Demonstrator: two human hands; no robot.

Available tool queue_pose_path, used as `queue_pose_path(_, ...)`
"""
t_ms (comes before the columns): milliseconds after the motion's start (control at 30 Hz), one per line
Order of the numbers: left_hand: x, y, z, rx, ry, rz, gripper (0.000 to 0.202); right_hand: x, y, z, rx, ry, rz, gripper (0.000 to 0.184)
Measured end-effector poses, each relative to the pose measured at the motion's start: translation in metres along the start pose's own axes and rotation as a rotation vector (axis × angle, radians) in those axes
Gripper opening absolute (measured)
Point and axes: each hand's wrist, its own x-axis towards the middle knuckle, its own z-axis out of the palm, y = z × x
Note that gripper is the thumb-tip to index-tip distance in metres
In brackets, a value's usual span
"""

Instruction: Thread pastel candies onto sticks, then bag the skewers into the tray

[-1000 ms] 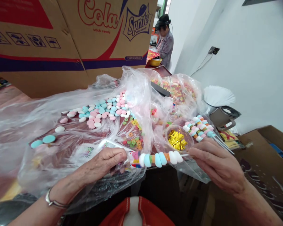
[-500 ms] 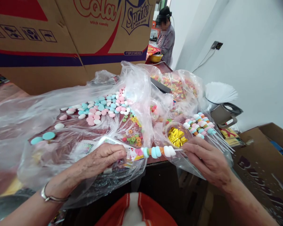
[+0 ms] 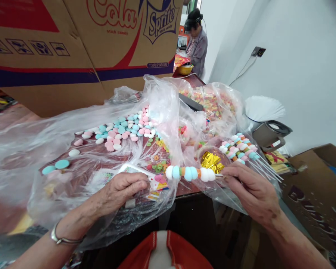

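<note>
My right hand [image 3: 253, 192] pinches the white stick of a candy skewer [image 3: 190, 173] threaded with white, blue and orange sweets, held level above the table edge. My left hand [image 3: 123, 190] is closed on a small printed clear wrapper [image 3: 154, 184], its mouth just left of the skewer's tip. Loose pink, blue and white candy discs [image 3: 123, 130] lie on a spread plastic sheet [image 3: 44, 149] beyond my left hand. Coloured ring candies [image 3: 158, 164] lie near the wrapper.
A small cup of gold twist ties [image 3: 211, 160] stands by several finished skewers [image 3: 239, 147]. A bag of ring candy [image 3: 212, 104] sits behind. Big cardboard boxes [image 3: 81, 45] wall the left. A tape dispenser [image 3: 271, 134], another box [image 3: 310, 186] and a distant person [image 3: 197, 45] are to the right.
The skewer went left toward the wrapper, then drew back to the right and rose a little. My left hand has kept its pinch on the wrapper.
</note>
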Motion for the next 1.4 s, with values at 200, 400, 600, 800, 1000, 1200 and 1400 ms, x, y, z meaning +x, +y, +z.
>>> queue_pose_path(200, -0.008, -0.004, 0.001, -0.117, 0.061, -0.076, 0.039, -0.007, -0.002, 0.001, 0.107, 0.118, 0.102, 0.016)
queue_pose_path(400, -0.005, 0.007, 0.006, -0.293, 0.030, -0.072, 0.039, -0.007, -0.002, 0.006, 0.092, 0.024, 0.051, 0.016)
queue_pose_path(600, -0.008, 0.000, 0.013, -0.517, 0.022, -0.134, 0.042, -0.004, -0.002, 0.009, 0.043, -0.043, -0.010, 0.015)
queue_pose_path(800, -0.009, -0.009, 0.014, -0.547, -0.032, -0.150, 0.046, -0.001, 0.000, 0.003, -0.029, -0.076, -0.202, 0.021)
queue_pose_path(1000, -0.006, -0.004, 0.009, -0.414, -0.106, -0.156, 0.046, 0.007, 0.000, -0.003, -0.077, -0.071, -0.352, 0.026)
queue_pose_path(1200, 0.000, 0.006, 0.005, -0.201, -0.183, -0.102, 0.043, 0.009, -0.010, 0.008, -0.084, -0.125, -0.253, 0.019)
queue_pose_path(1400, 0.002, 0.025, 0.002, -0.162, -0.369, -0.155, 0.029, 0.011, -0.010, 0.016, -0.055, -0.162, -0.175, 0.020)
